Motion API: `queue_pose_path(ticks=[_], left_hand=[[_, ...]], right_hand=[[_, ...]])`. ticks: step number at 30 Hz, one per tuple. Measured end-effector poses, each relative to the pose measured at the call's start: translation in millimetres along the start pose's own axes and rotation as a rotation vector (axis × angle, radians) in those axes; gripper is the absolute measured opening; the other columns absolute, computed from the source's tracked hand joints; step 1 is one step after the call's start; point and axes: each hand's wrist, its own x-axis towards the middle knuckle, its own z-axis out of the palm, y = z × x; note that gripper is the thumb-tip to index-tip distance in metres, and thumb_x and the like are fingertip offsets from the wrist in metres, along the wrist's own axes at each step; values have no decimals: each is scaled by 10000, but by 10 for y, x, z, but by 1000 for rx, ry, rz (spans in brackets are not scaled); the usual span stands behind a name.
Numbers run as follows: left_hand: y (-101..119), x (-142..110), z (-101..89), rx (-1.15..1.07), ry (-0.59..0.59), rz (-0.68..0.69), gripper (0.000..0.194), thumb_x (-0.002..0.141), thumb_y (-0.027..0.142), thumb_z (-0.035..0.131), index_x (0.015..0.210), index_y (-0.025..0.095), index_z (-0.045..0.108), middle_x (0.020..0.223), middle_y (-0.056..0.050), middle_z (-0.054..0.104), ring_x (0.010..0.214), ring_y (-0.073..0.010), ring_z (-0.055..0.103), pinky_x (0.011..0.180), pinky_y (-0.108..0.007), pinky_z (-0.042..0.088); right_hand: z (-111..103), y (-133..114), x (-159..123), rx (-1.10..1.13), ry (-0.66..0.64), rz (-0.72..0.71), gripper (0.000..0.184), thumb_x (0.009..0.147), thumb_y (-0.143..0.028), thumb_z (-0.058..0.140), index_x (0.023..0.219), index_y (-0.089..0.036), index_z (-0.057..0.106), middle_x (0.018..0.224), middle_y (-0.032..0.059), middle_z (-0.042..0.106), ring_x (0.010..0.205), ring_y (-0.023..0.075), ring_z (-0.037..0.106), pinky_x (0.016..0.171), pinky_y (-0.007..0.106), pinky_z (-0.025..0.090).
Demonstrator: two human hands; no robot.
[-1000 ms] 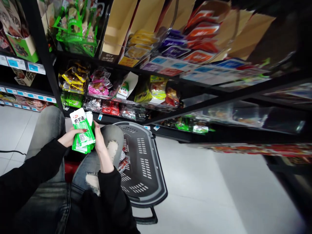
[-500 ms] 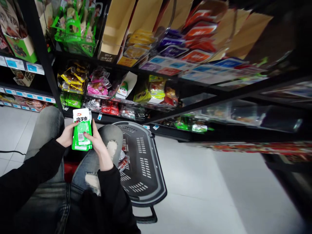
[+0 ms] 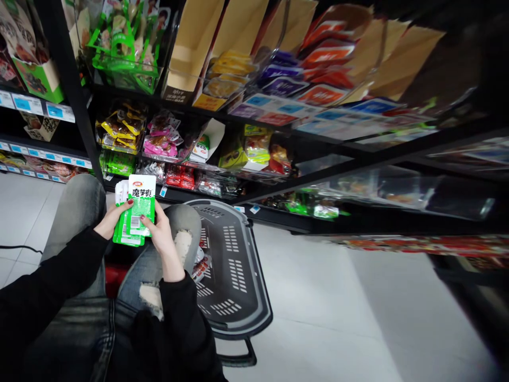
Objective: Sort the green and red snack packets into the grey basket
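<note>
Several flat green-and-white snack packets [image 3: 141, 204] are held in a loose stack above my knees. My left hand [image 3: 110, 219] is closed on the stack's left side, its thumb lying over the front. From the right, my right hand [image 3: 161, 229] pinches the top packet, thumb near the barcode. That top packet sits shifted to the right of the others, so their left and lower edges show beneath it. The fingers behind the stack are hidden.
A dark grey shopping basket [image 3: 222, 265] with some packets in it stands on the floor by my right knee. Ahead run black shelves with snack bins [image 3: 119, 127] and open cardboard boxes [image 3: 194, 48]. A black cable [image 3: 22, 248] lies at the left.
The top packet has slid to the right off the stack, held by my right hand. The packets underneath now show more on the left. My view has barely shifted.
</note>
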Motion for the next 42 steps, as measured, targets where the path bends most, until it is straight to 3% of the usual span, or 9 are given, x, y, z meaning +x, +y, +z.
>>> queue_pose_path(ticks=[5,8,12,18,22,26,31,37,42], left_hand=[[-13,18,13,-13,7,22,381,721,262,675,1068,122,600,872,-96,728,729,-206,687,695,-307,552],[-19,26,19,-12,15,30,415,716,292,684,1082,116,597,906,-111,723,766,-219,687,736,-322,545],[-7,43,9,-28,36,-11,388,730,327,665,1043,104,614,880,-121,725,759,-229,689,737,-340,545],[60,62,-18,-45,127,-33,225,727,260,659,887,103,641,700,-68,715,588,-175,665,592,-276,546],[76,63,-16,-97,109,-91,247,732,267,647,908,94,633,718,-82,713,600,-185,669,610,-293,549],[67,53,-4,-131,78,-154,268,734,279,643,939,107,631,753,-84,718,640,-197,679,642,-306,552],[77,23,25,-117,92,-183,229,725,262,653,897,111,640,698,-66,711,571,-178,664,588,-281,545],[96,-13,60,-106,52,-172,243,712,274,666,889,109,637,690,-73,711,562,-180,661,585,-287,545],[93,-14,54,-99,57,-165,204,748,269,628,885,118,638,679,-62,709,557,-173,658,578,-282,544]], right_hand=[[-20,4,8,104,82,-27,514,659,-261,715,1143,-230,543,1201,38,579,1071,197,546,919,333,444],[-25,24,12,54,145,-41,359,653,-253,711,982,-208,575,999,18,625,920,166,570,825,296,459],[-76,3,4,19,223,-39,206,654,-259,702,764,-193,540,735,-43,567,694,107,524,657,218,425],[-228,-116,-9,392,413,-7,223,640,-211,667,674,-201,446,628,-93,524,546,64,492,553,183,413],[-232,-183,-10,581,341,56,170,634,-173,599,715,-229,461,745,-76,622,694,121,607,734,309,510],[-255,-252,-16,695,248,128,255,587,-152,515,825,-244,523,871,-36,675,836,181,633,884,455,472],[-301,-278,-34,723,211,192,377,551,-223,464,909,-207,579,908,38,680,909,249,623,880,514,451],[-223,-322,-26,607,110,236,438,566,-291,461,979,-203,580,906,54,671,938,278,606,876,563,422],[-206,-369,-10,599,122,216,491,543,-318,461,1000,-188,587,887,72,672,915,286,606,841,551,446]])
